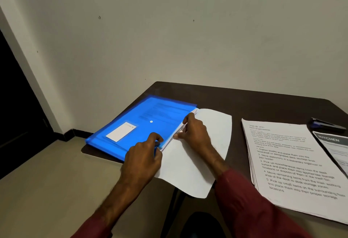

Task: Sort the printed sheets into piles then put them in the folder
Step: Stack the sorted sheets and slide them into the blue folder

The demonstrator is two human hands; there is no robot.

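Sheets (190, 162) partly in folder (139, 122), pinched by R hand (195, 134); folder edge gripped by L hand (145, 154); 2nd pile (293, 162) unfiled.

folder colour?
Translucent blue folder, with a white label and a white snap dot; the head view shows it.

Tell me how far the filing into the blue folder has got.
Done: printed pages show through the blue folder. In hand: the left hand holds its open edge while the right hand feeds in a white bundle, mostly sticking out. Left: the printed pile and the KITCHEN sheet lie on the table, unfiled.
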